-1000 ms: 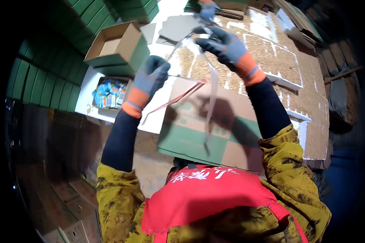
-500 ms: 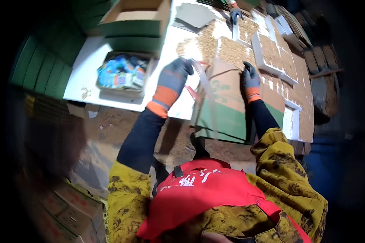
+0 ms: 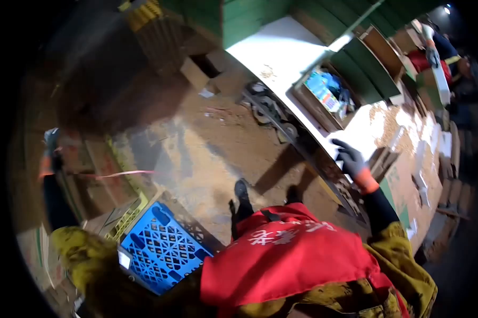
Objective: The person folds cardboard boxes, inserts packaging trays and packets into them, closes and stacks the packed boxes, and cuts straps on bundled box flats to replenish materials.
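My left hand (image 3: pixel 50 146), in a grey glove with an orange cuff, reaches far out to the left above cardboard boxes (image 3: pixel 90 159). It is blurred, and its fingers look closed. A thin pinkish plastic strip (image 3: pixel 125 173) trails rightward from near it, and the end at the hand is hard to make out. My right hand (image 3: pixel 350 160), gloved alike, is held over the near edge of the white table (image 3: pixel 281 42) with its fingers apart and nothing in them. Just beside it is a cardboard box with a green lower part (image 3: pixel 395 185).
A carton of blue packets (image 3: pixel 298 95) rests on the table near green boxes (image 3: pixel 363 69). Loose brown material (image 3: pixel 390 122) and white trays lie farther right. Another person's gloved hand (image 3: pixel 432 55) is at the back right. A blue plastic pallet (image 3: pixel 164 246) stands by my left leg.
My view has turned left. My left hand has swung from the table out to the far left, the strip trailing. My right hand has come off the green-printed box, fingers spread.
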A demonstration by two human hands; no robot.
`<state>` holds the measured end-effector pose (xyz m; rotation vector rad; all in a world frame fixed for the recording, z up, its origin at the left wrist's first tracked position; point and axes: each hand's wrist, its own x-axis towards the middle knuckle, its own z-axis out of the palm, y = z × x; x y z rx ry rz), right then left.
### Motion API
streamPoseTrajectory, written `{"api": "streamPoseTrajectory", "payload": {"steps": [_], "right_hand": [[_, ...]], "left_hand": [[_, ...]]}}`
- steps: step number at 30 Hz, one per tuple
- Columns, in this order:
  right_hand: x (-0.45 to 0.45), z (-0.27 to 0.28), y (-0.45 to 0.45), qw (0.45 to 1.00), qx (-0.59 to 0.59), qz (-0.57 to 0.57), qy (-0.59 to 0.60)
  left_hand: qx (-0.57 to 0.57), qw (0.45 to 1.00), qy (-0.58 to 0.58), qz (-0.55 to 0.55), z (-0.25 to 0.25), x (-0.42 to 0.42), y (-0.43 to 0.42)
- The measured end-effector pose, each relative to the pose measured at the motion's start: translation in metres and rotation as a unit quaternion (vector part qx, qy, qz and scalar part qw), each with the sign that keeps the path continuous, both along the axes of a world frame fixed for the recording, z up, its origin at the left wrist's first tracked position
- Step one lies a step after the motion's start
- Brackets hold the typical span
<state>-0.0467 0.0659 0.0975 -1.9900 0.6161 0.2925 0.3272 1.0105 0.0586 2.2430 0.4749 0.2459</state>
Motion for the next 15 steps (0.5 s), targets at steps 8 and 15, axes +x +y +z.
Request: {"api": "streamPoseTrajectory", "payload": {"steps": [8,15], "right_hand": [[0.089,-0.151,0.062,0.972,0.19,-0.077,0.116],[0.229,-0.313,0.106,0.99,0.015,-0.058,-0.13]], "left_hand": [[0.039,0.988,0.141,0.039,-0.087,0.026,0.03],[-0.173,0.978,0.105,0.048,-0.266,-0.17,-0.078]]}}
